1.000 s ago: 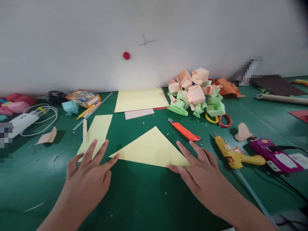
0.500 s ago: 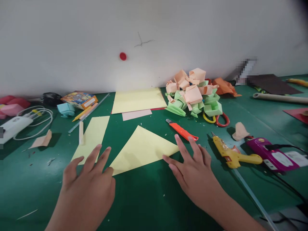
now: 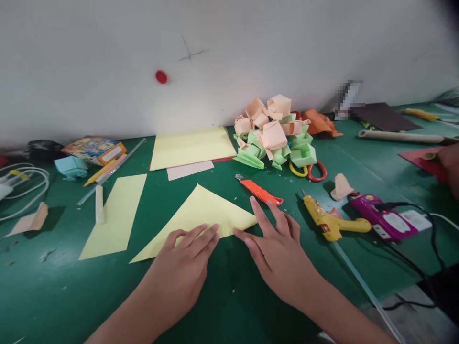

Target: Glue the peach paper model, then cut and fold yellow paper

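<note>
A yellow paper folded into a triangle (image 3: 201,212) lies on the green table (image 3: 53,286) in front of me. My left hand (image 3: 182,270) rests flat on its lower edge, fingers stretched out and close together. My right hand (image 3: 278,251) lies flat too, fingers spread, its fingertips at the triangle's right corner. Neither hand holds anything. An orange utility knife (image 3: 258,190) lies just beyond my right fingers.
A yellow paper strip (image 3: 114,215) with a white glue stick (image 3: 99,204) lies left. Yellow sheets (image 3: 191,145), a pile of folded peach and green paper (image 3: 276,138), scissors (image 3: 311,171), a yellow glue gun (image 3: 330,222) and a purple device (image 3: 382,222) lie around. Cables (image 3: 25,186) sit far left.
The triangle has turned, its left corner swinging down toward me. My left hand moved right onto its lower edge. My right hand shifted left with the right corner.
</note>
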`<state>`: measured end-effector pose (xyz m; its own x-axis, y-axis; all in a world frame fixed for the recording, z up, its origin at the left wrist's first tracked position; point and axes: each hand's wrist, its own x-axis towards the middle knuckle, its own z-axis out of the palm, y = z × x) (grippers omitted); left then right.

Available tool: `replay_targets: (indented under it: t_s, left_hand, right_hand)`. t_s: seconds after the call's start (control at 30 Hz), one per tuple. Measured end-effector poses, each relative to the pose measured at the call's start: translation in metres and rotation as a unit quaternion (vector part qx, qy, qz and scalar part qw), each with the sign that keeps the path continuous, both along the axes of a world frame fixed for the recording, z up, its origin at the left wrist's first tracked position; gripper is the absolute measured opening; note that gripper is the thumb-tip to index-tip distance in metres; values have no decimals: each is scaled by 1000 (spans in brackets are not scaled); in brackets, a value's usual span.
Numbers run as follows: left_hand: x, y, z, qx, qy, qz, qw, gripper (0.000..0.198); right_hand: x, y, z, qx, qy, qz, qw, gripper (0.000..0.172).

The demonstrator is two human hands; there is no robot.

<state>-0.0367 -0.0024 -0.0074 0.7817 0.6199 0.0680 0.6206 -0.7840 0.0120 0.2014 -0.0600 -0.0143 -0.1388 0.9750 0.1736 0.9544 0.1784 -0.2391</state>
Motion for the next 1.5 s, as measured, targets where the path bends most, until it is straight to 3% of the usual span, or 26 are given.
replay_targets:
  t_s: [0.33, 0.8, 1.0, 1.2, 1.37, 1.5]
  left_hand:
    - [-7, 0, -5, -17, -16, 11, 1000, 63]
    - [-9, 1, -7, -23, -21, 5, 999, 64]
    - [-5, 1, -5, 16, -7, -6, 1000, 58]
    - [21, -6, -3, 85, -10, 11, 996, 43]
    - [61, -4, -2, 113, 9, -44, 993, 46]
    - [72, 3, -5, 120, 3, -66, 991, 41]
  right_hand:
    - [27, -7, -9, 6, -29, -48, 998, 40]
    - [32, -9, -9, -20, -15, -64, 998, 43]
    - [29, -10, -11, -10, -8, -62, 998, 43]
    - [28, -8, -13, 12, -1, -52, 999, 43]
    - [28, -8, -9, 8, -6, -53, 999, 43]
    - [28, -8, -7, -4, 0, -55, 998, 43]
